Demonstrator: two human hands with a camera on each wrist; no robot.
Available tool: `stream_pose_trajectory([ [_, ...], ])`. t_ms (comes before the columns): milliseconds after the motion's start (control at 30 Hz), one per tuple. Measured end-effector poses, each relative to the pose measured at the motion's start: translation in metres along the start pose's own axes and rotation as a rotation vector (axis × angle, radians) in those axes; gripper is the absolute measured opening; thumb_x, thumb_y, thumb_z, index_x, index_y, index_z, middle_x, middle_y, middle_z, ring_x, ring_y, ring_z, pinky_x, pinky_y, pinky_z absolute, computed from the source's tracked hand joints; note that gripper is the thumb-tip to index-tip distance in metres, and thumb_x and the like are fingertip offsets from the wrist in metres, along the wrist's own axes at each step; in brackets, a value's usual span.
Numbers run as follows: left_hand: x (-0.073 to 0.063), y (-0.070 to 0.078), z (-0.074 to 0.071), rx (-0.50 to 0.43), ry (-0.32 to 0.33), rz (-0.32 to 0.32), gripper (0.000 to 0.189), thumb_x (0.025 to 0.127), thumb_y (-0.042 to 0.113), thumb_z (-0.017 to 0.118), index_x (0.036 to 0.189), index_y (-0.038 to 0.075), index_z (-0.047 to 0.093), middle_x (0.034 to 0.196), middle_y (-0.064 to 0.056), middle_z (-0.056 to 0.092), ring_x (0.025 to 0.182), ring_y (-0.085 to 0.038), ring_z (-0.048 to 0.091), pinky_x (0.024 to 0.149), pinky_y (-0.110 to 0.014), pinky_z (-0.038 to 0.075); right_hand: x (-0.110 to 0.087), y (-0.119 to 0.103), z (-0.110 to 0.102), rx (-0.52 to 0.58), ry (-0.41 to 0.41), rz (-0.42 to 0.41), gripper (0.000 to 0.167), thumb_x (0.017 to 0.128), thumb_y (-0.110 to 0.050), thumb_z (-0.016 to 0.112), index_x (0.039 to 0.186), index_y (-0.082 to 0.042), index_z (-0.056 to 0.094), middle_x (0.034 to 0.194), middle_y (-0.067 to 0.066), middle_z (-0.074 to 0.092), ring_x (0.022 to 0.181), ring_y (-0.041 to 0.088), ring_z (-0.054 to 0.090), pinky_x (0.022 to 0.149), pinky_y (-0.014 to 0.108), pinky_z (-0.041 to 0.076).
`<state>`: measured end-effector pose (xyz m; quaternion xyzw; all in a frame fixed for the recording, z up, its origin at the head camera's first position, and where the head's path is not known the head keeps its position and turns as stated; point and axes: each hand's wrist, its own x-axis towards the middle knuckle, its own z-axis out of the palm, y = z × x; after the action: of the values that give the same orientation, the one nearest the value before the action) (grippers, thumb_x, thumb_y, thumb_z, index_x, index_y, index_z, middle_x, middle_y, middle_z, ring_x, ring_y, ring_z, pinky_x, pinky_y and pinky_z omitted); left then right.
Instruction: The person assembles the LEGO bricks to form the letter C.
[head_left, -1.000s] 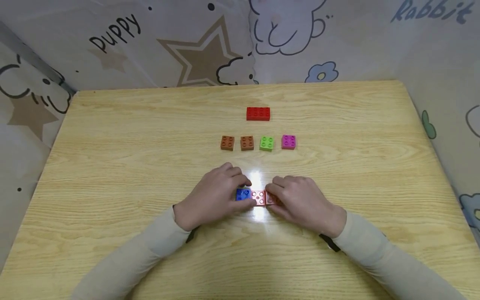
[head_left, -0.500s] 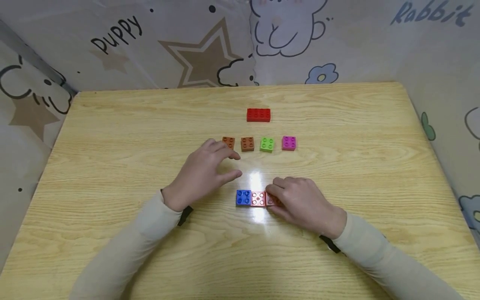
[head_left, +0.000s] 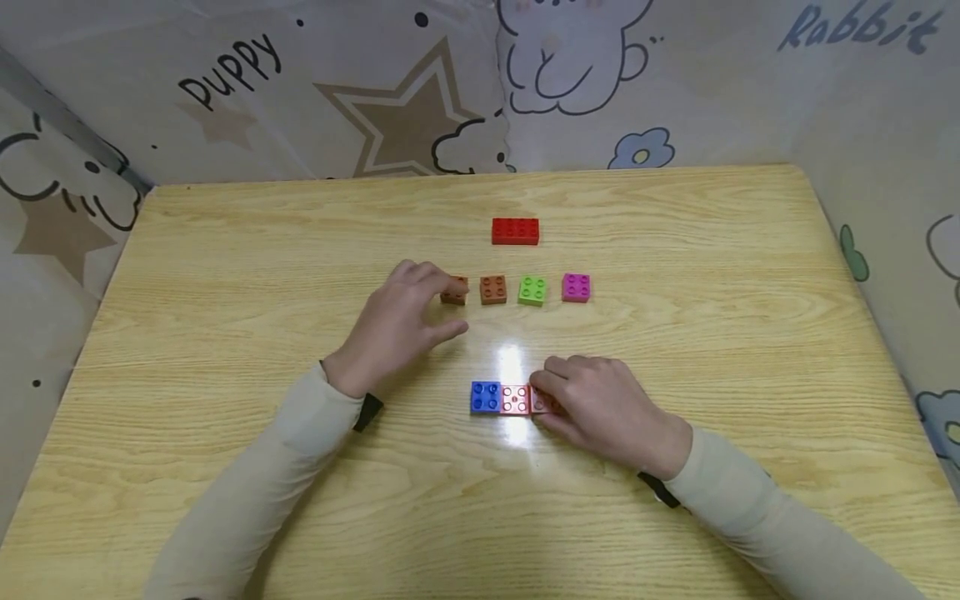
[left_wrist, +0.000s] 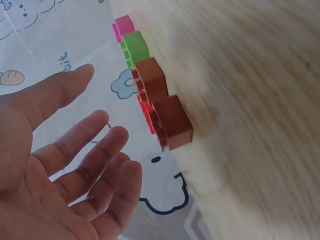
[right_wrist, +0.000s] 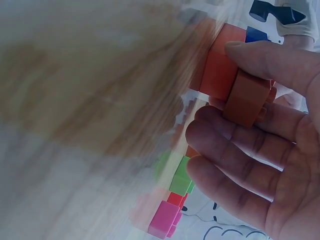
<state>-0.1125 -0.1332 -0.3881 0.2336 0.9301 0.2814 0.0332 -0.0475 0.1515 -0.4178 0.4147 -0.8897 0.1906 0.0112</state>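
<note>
Our right hand [head_left: 603,408] pinches a brown brick [right_wrist: 246,99]; our spread left hand [head_left: 393,325], seemingly fetching, should next grip the nearest block [left_wrist: 173,122].

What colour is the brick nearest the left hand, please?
The brick nearest the left hand is brown, showing best in the left wrist view.
</note>
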Motion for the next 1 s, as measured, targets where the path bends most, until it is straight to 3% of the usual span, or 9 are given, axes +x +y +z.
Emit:
stream_pose_trajectory([
  [267, 0.008, -0.007, -0.002, -0.005, -0.007, -0.050, 0.045, 0.093, 0.017, 0.090, 0.131, 0.001, 0.074, 0.130, -0.015, 0.071, 0.120, -0.034, 0.057, 0.100, -0.049, 0.050, 0.000, 0.000, 0.001, 0.000, 0.007, -0.005, 0.021, 0.088, -0.016, 0.090, 0.096, -0.006, 0.073, 0.080, -0.005, 0.058, 0.066, 0.011, 0.054, 0.059, 0.033, 0.053],
  [1000, 0.024, -0.018, 0.000, 0.018, -0.048, -0.104, 0.050, 0.095, 0.018, 0.088, 0.139, 0.000, 0.070, 0.137, -0.017, 0.068, 0.127, -0.036, 0.054, 0.108, -0.050, 0.047, 0.000, 0.000, 0.001, 0.008, 0.013, -0.001, 0.021, 0.088, -0.016, 0.089, 0.097, -0.006, 0.074, 0.080, -0.004, 0.060, 0.066, 0.012, 0.055, 0.058, 0.032, 0.053],
])
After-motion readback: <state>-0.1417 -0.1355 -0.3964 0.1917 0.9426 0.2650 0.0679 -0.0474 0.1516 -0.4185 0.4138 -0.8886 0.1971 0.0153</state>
